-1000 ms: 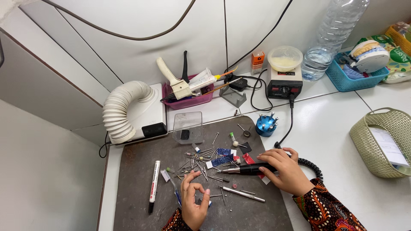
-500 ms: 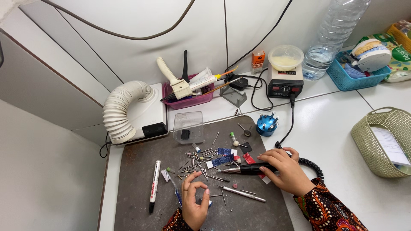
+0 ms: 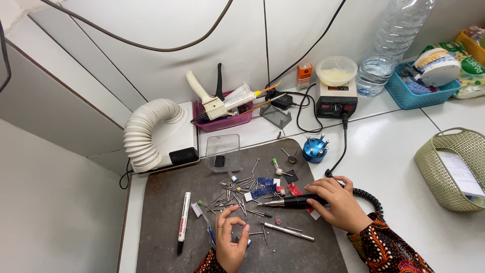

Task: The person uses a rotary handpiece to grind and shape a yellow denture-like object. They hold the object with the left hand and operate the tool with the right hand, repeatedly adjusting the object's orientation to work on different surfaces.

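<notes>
- Almost nothing has changed since a second ago: my right hand lies at the same place, right of the frame's middle, and the black handpiece under it has not shifted on the dark mat.
- My left hand is also where it was, at the lower middle of the frame; only the fingers look a little more curled. I judge from this that the work is in a pause, with both hands settled and not travelling.
- Right grip: the fingers are wrapped over the rear part of the handpiece, thumb side toward me, so it is grasping the tool. The tool lies nearly flat, with its metal tip pointing left toward the scattered small burs.
- Its coiled black cord runs behind my wrist, up toward the control box in the upper middle of the frame.
- Left grip: the thumb and the fingers are bent toward each other over something very small on the mat. I cannot tell if they really pinch it or only touch it.
- Just right of my left hand lies a thin metal rod; to its left are a blue-handled small brush and a white marker pen.
- Both wrists rest low on the tabletop, with the patterned sleeve at the lower right.
</notes>
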